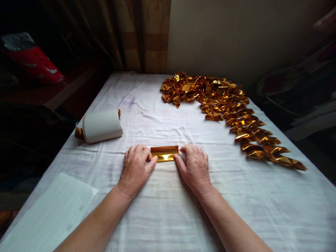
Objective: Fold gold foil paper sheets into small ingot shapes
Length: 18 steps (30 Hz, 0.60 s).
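A small folded strip of shiny gold paper [164,153] lies on the white cloth near the table's middle. My left hand [135,168] pinches its left end with thumb and curled fingers. At the strip's other end, my right hand [194,167] presses down with thumb and bent fingers. Both hands rest on the cloth.
A long heap of folded gold paper pieces [228,108] curves from the back centre down the right side. A roll of white-backed gold paper [101,126] lies at the left. A sheet of lined paper [49,215] sits at the front left corner. A curtain hangs behind the white-covered table [168,217].
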Each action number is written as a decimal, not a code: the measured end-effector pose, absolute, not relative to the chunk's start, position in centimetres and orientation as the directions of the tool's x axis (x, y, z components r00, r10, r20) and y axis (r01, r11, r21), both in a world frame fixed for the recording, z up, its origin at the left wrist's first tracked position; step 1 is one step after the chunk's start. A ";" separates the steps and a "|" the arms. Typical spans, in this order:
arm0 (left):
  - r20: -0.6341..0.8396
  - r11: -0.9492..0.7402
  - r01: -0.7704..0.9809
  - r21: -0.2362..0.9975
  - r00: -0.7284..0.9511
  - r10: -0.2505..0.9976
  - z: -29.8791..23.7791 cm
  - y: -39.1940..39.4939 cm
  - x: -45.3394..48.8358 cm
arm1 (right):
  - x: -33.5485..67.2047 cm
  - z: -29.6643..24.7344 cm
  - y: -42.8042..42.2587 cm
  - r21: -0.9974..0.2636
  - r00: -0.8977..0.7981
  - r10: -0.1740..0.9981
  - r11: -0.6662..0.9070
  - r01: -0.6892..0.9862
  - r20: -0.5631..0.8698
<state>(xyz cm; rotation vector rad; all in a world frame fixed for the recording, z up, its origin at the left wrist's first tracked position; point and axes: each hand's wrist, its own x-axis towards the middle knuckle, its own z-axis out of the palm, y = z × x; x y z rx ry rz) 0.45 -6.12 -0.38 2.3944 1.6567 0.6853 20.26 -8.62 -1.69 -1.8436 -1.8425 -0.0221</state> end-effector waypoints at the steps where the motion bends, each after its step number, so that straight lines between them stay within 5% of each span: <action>1: 0.279 -0.375 0.852 0.366 0.284 0.917 -0.4 -6.1 0.4 | 20.3 -1.7 -8.6 -0.355 0.065 0.925 0.079 0.932 0.375; 18: 0.304 -0.399 0.849 0.348 0.300 0.904 -0.4 -6.3 0.7 | 19.9 -1.2 -8.3 -0.356 -0.005 0.951 0.121 0.927 0.310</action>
